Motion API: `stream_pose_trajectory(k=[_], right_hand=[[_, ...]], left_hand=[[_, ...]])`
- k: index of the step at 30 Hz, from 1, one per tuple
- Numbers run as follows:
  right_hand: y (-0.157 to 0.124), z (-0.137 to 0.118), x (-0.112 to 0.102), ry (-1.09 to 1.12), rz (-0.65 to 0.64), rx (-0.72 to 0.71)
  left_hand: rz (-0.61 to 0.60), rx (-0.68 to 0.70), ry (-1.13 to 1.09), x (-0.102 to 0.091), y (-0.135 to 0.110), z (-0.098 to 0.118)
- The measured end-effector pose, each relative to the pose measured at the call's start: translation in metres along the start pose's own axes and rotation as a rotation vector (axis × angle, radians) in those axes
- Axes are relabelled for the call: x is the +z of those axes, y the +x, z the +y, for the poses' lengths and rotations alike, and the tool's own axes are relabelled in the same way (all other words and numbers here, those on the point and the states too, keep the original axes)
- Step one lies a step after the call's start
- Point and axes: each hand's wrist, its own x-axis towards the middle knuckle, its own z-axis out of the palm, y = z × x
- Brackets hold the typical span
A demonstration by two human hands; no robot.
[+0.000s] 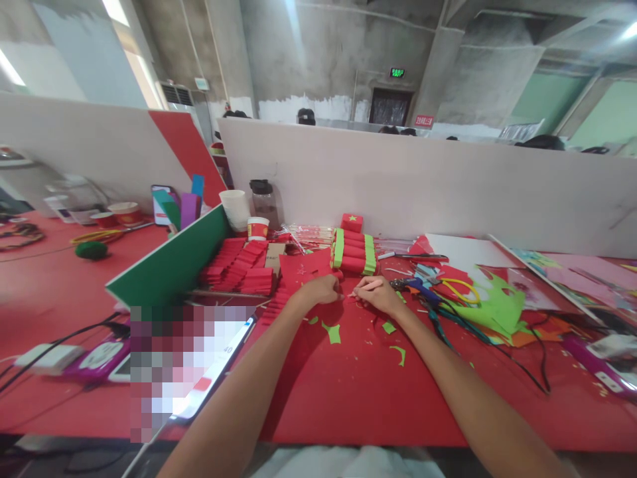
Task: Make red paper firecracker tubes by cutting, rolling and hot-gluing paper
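Observation:
My left hand [322, 290] rests on the red tabletop with its fingers curled together and pointing right. What its fingertips hold, if anything, is too small to make out. Close to it on the right, my right hand [379, 295] is closed in a pinch, its fingertips low over the table; the thing in them is not clear. Just beyond both hands stands a red paper bundle [354, 253] with two lime-green bands. Left of my left hand lies a red paper sheet [297, 265]. Green paper scraps [333, 333] are scattered between my forearms.
A tablet-like screen [219, 362] lies by my left forearm. Stacks of folded red paper [233, 265] sit beside a green divider [169, 259]. Scissors with yellow handles [460, 290], cables and lime-green paper [502, 309] crowd the right. Paper cups [257, 228] and a bottle [263, 202] stand behind.

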Motion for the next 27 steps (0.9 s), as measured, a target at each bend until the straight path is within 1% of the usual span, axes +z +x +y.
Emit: stream_pose_trajectory(k=[14, 27], right_hand=[[0.0008, 0.004, 0.0013, 0.057, 0.051, 0.014], [0.001, 0.0018, -0.0001, 0.015, 0.018, 0.028]], left_hand=[[0.008, -0.008, -0.016, 0.0014, 0.0018, -0.0023], [-0.009, -0.009, 0.024, -0.0008, 0.0002, 0.0009]])
